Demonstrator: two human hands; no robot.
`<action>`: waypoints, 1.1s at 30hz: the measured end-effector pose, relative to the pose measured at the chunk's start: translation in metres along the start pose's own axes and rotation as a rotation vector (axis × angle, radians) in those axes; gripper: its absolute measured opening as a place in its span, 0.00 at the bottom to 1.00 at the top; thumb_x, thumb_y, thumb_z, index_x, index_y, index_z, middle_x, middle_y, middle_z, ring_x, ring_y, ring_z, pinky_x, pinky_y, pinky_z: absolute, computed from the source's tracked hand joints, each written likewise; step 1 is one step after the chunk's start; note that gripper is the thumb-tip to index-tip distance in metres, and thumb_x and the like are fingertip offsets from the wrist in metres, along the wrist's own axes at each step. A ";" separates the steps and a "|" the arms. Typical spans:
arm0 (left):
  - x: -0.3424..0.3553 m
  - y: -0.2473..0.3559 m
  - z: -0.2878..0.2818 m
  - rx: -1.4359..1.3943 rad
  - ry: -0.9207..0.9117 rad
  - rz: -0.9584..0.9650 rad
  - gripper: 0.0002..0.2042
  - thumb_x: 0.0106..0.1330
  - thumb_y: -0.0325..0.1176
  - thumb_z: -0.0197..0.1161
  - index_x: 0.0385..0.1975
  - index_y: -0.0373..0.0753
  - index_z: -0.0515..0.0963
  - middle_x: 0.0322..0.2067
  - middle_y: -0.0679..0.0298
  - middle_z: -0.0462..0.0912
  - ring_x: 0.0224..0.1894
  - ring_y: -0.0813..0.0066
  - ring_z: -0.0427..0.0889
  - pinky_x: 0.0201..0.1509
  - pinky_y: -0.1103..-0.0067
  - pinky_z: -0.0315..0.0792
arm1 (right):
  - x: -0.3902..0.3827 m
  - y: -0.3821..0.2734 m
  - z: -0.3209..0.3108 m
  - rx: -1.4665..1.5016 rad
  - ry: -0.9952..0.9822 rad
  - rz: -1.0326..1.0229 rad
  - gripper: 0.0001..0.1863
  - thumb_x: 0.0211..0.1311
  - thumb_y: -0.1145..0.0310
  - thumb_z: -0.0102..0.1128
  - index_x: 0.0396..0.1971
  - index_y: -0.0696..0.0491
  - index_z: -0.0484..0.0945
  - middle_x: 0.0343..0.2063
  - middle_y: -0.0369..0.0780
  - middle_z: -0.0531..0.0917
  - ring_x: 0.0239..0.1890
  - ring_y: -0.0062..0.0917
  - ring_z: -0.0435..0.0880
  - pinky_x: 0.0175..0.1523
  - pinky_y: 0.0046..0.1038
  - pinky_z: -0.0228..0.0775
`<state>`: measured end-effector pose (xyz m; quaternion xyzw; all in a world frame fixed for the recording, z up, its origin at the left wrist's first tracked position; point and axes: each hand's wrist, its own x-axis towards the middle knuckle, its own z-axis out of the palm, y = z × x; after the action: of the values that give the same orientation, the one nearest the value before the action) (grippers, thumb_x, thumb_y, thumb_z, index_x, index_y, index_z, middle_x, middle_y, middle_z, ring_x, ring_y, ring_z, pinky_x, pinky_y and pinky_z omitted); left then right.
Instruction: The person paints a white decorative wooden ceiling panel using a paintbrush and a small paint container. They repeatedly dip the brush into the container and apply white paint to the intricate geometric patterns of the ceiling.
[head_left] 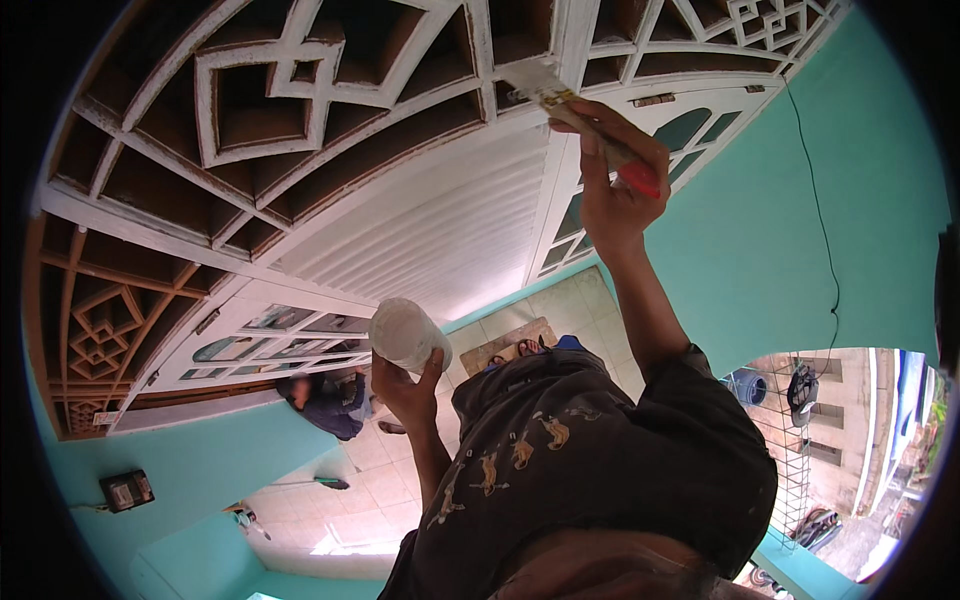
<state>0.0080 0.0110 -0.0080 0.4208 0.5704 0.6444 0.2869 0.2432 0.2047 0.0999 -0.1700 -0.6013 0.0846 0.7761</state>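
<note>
My right hand (622, 195) is raised and closed around the handle of a paintbrush (548, 96), whose red handle end shows below the fingers. The brush's pale, paint-coated bristles lie at a white bar of the wooden lattice (207, 110) overhead; whether they press on it is hard to tell. Lower down, my left hand (408, 395) grips a whitish plastic tub (402, 335) from below and the side, its thumb along the wall. White smears mark the tub, and its contents cannot be made out. Brown wood shows inside the lattice openings.
White door panels (420, 220) stand below the lattice. An unpainted brown lattice (105, 325) is at the left. Another person (335, 405) crouches by the lower left door. A mat (510, 342) lies at my feet. A black cable (815, 190) hangs down the turquoise wall (880, 150).
</note>
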 end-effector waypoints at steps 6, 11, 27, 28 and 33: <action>-0.002 0.000 0.000 0.035 -0.006 -0.005 0.32 0.47 0.23 0.75 0.56 0.28 0.70 0.48 0.55 0.79 0.51 0.67 0.78 0.60 0.70 0.69 | -0.004 -0.004 0.004 -0.220 -0.152 0.060 0.16 0.59 0.78 0.66 0.46 0.57 0.74 0.46 0.44 0.84 0.44 0.31 0.87 0.45 0.24 0.80; 0.002 0.001 0.003 0.005 -0.010 -0.019 0.33 0.47 0.25 0.75 0.56 0.28 0.70 0.48 0.55 0.79 0.51 0.67 0.78 0.60 0.70 0.70 | 0.005 0.003 -0.001 -0.232 -0.025 0.011 0.15 0.59 0.79 0.65 0.46 0.57 0.74 0.46 0.44 0.84 0.44 0.32 0.87 0.45 0.25 0.80; -0.001 0.000 0.001 -0.006 0.016 -0.001 0.32 0.47 0.22 0.75 0.56 0.28 0.71 0.48 0.55 0.79 0.51 0.67 0.78 0.60 0.70 0.70 | -0.011 -0.008 -0.007 0.079 -0.139 0.055 0.14 0.63 0.83 0.57 0.47 0.59 0.68 0.48 0.55 0.80 0.45 0.40 0.86 0.49 0.34 0.81; -0.001 0.000 0.001 -0.016 0.010 0.010 0.32 0.47 0.22 0.75 0.56 0.29 0.71 0.48 0.55 0.79 0.51 0.67 0.78 0.60 0.70 0.70 | -0.015 -0.006 -0.015 0.003 -0.119 0.024 0.14 0.65 0.84 0.53 0.48 0.60 0.64 0.48 0.58 0.79 0.45 0.44 0.85 0.50 0.39 0.82; -0.001 -0.008 -0.001 -0.018 0.022 0.007 0.32 0.47 0.22 0.74 0.56 0.28 0.70 0.49 0.55 0.78 0.51 0.67 0.78 0.60 0.70 0.70 | -0.040 0.002 -0.018 -0.044 0.069 -0.008 0.13 0.66 0.83 0.51 0.48 0.60 0.62 0.49 0.59 0.76 0.46 0.47 0.84 0.48 0.40 0.83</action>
<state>0.0068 0.0110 -0.0157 0.4132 0.5660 0.6552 0.2822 0.2500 0.1908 0.0593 -0.1875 -0.5765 0.0622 0.7929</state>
